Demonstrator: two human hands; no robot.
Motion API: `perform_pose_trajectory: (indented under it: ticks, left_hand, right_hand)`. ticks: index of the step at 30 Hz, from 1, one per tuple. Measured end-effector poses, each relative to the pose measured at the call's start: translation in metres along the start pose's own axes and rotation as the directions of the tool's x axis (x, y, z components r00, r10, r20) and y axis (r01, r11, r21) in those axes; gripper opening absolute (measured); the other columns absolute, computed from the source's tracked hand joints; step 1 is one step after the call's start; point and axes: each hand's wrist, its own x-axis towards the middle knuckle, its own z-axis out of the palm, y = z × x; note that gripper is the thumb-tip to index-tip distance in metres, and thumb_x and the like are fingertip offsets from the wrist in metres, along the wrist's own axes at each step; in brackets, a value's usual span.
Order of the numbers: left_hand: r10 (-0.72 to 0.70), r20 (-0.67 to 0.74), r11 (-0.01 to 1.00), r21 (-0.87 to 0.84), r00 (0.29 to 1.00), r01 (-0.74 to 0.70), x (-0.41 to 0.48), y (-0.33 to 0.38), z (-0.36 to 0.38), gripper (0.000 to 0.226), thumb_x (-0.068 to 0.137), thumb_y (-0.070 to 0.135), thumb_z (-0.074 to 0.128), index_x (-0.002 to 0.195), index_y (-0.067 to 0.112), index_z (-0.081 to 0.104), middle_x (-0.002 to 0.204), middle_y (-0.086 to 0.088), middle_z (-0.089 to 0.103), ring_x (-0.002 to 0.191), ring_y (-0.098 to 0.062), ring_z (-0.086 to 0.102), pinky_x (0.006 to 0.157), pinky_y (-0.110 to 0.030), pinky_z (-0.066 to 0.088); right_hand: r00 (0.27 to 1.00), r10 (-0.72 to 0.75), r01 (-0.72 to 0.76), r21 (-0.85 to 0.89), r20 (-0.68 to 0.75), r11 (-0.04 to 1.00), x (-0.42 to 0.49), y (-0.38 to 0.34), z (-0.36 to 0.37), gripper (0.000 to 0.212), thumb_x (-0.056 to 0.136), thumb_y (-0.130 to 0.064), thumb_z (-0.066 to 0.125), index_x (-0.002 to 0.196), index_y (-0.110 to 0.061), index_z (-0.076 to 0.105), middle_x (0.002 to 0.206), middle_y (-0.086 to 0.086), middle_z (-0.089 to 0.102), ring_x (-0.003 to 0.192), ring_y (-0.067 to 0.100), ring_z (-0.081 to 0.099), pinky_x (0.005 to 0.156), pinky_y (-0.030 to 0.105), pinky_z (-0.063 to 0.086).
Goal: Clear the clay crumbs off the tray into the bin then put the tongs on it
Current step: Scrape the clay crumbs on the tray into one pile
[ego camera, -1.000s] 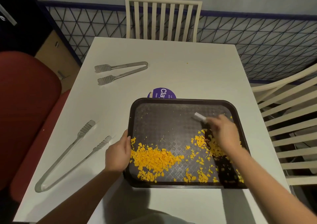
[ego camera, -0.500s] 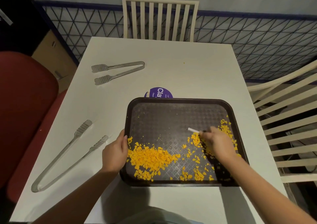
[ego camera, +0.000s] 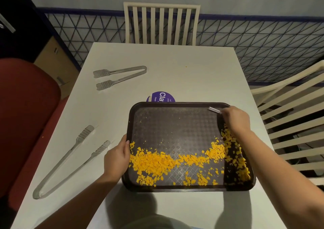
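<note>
A dark brown tray (ego camera: 175, 122) lies on the white table. Yellow clay crumbs (ego camera: 157, 162) form a band across its near half, thickest at the left and along the right rim. My left hand (ego camera: 116, 157) grips the tray's left edge. My right hand (ego camera: 235, 119) is over the tray's far right corner, closed on a small white scraper (ego camera: 214, 110) whose end sticks out to the left. Long tongs (ego camera: 70, 160) lie left of the tray. Short tongs (ego camera: 117, 76) lie further back on the left. No bin is in view.
A purple round lid (ego camera: 160, 97) peeks out behind the tray's far edge. White slatted chairs stand at the far side (ego camera: 161, 23) and at the right (ego camera: 294, 109). A red seat (ego camera: 26, 114) is at the left of the table.
My right hand has moved from the tray's middle right back to its far right corner with the scraper. The crumbs now lie in a band across the near half. My left hand stays put.
</note>
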Motion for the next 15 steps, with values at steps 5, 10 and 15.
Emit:
perform_pose_trajectory:
  ticks: [5,10,15]
  left_hand:
    - [-0.007,0.001,1.0,0.029,1.0,0.007,0.001,-0.001,0.002,0.037,0.1,0.026,0.036,0.134,0.019,0.05,0.074,-0.008,0.071,0.067,-0.028,0.067,0.055,-0.03,0.044]
    - [0.002,-0.034,0.999,0.041,0.999,0.0,0.002,-0.002,0.005,0.042,0.097,0.034,0.031,0.129,0.019,0.054,0.072,-0.01,0.072,0.065,-0.031,0.067,0.055,-0.031,0.046]
    - [-0.034,-0.046,0.999,0.04,0.998,0.036,0.002,0.0,0.008,0.032,0.098,0.023,0.043,0.126,0.016,0.058,0.069,-0.012,0.071,0.064,-0.034,0.066,0.053,-0.027,0.039]
  right_hand:
    - [0.998,0.044,-0.039,-0.082,0.053,0.996,-0.001,0.013,0.007,0.018,0.082,-0.006,0.058,0.085,-0.013,0.075,0.078,0.011,0.064,0.074,0.036,0.062,0.06,0.037,0.051]
    - [0.989,0.145,-0.145,0.007,0.017,0.989,-0.06,0.009,0.005,0.019,0.082,-0.003,0.062,0.09,-0.015,0.074,0.071,0.006,0.057,0.065,0.032,0.059,0.054,0.032,0.044]
    - [0.992,0.108,-0.113,0.095,0.058,0.989,-0.132,-0.014,0.004,0.018,0.069,-0.002,0.074,0.078,-0.018,0.072,0.065,0.0,0.051,0.055,0.027,0.058,0.046,0.025,0.033]
